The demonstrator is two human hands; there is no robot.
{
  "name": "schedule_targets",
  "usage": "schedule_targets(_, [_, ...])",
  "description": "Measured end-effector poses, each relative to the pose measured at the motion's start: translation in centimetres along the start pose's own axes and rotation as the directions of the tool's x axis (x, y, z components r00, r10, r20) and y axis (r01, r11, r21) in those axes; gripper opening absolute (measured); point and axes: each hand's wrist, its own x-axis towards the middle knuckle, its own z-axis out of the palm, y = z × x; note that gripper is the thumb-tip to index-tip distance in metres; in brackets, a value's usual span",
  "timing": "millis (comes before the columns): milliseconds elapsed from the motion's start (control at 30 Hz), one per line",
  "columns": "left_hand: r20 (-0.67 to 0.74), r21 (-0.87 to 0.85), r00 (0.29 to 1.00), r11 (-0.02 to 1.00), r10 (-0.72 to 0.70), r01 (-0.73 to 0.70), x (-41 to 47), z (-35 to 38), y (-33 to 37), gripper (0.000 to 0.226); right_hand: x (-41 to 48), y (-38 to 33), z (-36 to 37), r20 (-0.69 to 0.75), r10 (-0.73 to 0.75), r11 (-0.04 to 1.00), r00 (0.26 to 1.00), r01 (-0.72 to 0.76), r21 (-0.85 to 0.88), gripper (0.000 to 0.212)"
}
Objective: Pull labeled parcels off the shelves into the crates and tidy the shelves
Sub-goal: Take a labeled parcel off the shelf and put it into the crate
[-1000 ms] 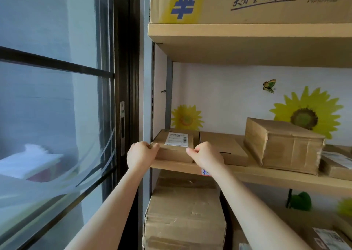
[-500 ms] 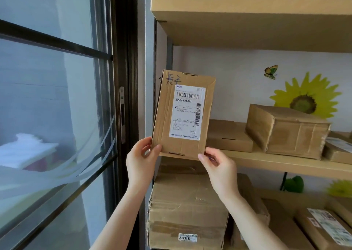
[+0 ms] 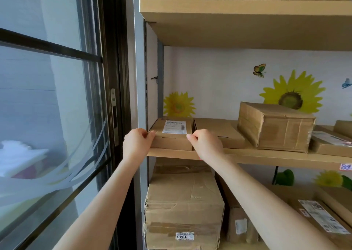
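Open air above flat parcel [image 3: 172, 135], neighbouring box [image 3: 219, 133] alongside.

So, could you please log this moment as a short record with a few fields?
setting: shelf beside a window
held parcel: flat labeled parcel, lying flat at the shelf's left end, label up
left hand: gripping the parcel's front left corner
right hand: gripping its front right corner
neighbours: flat box touching its right side; taped box further right
below: stacked cartons
crates: not in view
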Motion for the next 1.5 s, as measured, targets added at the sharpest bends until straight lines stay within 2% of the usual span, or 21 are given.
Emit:
schedule_targets(100, [-0.093,0.115,0.994,0.992,0.059,-0.048,-0.6,0.1,0.7,0.034,0.0,0.6,-0.5,-0.086,-0.047,0.998,0.995,0.05,0.034,0.043])
schedule_targets(167, [-0.191,0.053,0.953,0.972,0.234,-0.228,-1.6,0.4,2.0,0.031,0.3,2.1,-2.0,-0.255,0.001,0.994,0.967,0.028,0.108,0.037])
schedule_targets(233, [-0.157,-0.017,0.907,0.917,0.391,-0.398,-2.6,1.2,4.0,0.028,0.9,4.1,-3.6,-0.362,0.087,0.985,0.928,-0.026,0.17,0.03])
schedule_targets(300, [-0.049,0.012,0.88,0.882,0.472,-0.472,-3.2,3.0,6.1,0.029,1.4,6.3,-4.5,-0.309,0.152,0.979,0.939,-0.101,0.175,0.027])
schedule_targets(433, [0.228,0.431,0.869,0.754,0.44,-0.495,-3.1,6.2,9.1,0.041,1.0,9.3,-3.8,0.026,0.159,0.984,0.987,-0.16,0.072,0.036])
schedule_targets(533, [0.334,0.568,0.883,0.677,0.329,-0.468,-2.5,7.6,9.8,0.049,0.3,10.0,-3.5,0.081,0.193,0.967,0.978,-0.204,0.152,0.042])
schedule_targets(600, [0.344,0.557,0.887,0.694,0.307,-0.456,-2.6,8.0,10.1,0.051,0.0,10.0,-3.9,0.07,0.211,0.961,0.975,-0.22,0.169,0.041])
schedule_targets(700, [0.228,0.306,0.916,0.868,0.33,-0.39,-3.1,8.1,10.5,0.047,-0.7,9.6,-4.6,-0.003,0.291,0.9,0.957,-0.273,0.339,0.036])
schedule_targets(767, [0.12,-0.157,0.961,0.96,0.251,-0.231,-3.7,7.6,10.9,0.037,-1.4,9.3,-5.1,-0.077,0.383,0.792,0.921,-0.284,0.54,0.031])
schedule_targets(800, [0.143,-0.43,0.975,0.898,0.168,-0.092,-4.0,7.3,11.4,0.031,-1.9,8.9,-5.2,-0.105,0.416,0.729,0.903,-0.262,0.633,0.029])
schedule_targets(867, [0.296,-0.766,0.954,0.607,0.041,0.211,-4.8,6.8,12.3,0.023,-2.6,8.3,-5.1,-0.15,0.417,0.634,0.896,-0.168,0.755,0.029])
schedule_targets(933, [0.358,-0.854,0.933,0.408,0.01,0.324,-5.3,6.6,12.9,0.027,-3.3,7.5,-4.8,-0.143,0.363,0.606,0.921,-0.116,0.787,0.026])
schedule_targets(967, [0.337,-0.873,0.941,0.382,0.019,0.304,-5.6,6.7,13.0,0.036,-3.6,7.1,-4.9,-0.104,0.344,0.593,0.933,-0.13,0.794,0.02])
schedule_targets(1033, [0.222,-0.867,0.971,0.474,0.092,0.154,-6.4,6.5,13.0,0.052,-3.6,6.2,-5.8,0.001,0.33,0.544,0.944,-0.192,0.817,0.031])
schedule_targets(1100, [0.148,-0.836,0.952,0.548,0.268,-0.024,-7.1,6.5,12.8,0.044,-3.0,5.7,-7.0,0.081,0.299,0.473,0.951,-0.222,0.853,0.039])
schedule_targets(1167, [0.267,-0.797,0.847,0.599,0.46,-0.074,-7.8,6.4,12.8,0.036,-2.5,5.4,-8.2,0.129,0.244,0.36,0.961,-0.213,0.908,0.043])
schedule_targets(1233, [0.354,-0.732,0.76,0.667,0.545,-0.138,-8.4,6.5,12.8,0.038,-2.3,5.3,-9.0,0.113,0.26,0.283,0.959,-0.188,0.94,0.045])
schedule_targets(1267, [0.311,-0.711,0.789,0.68,0.53,-0.177,-8.6,6.4,12.9,0.035,-2.3,5.4,-9.1,0.091,0.305,0.263,0.948,-0.176,0.949,0.041])
schedule_targets(1367, [-0.003,-0.532,0.925,0.783,0.381,-0.324,-8.2,6.4,12.5,0.035,-2.5,6.3,-8.9,0.036,0.4,0.228,0.916,-0.138,0.964,0.026])
schedule_targets(1433, [0.004,-0.468,0.96,0.849,0.28,-0.245,-7.6,6.2,12.1,0.045,-2.7,6.9,-8.6,0.024,0.399,0.264,0.917,-0.139,0.954,0.015])
schedule_targets(1500, [0.14,-0.535,0.977,0.842,0.163,-0.064,-7.2,6.1,11.9,0.052,-3.0,7.3,-8.4,0.017,0.375,0.288,0.927,-0.133,0.948,0.009])
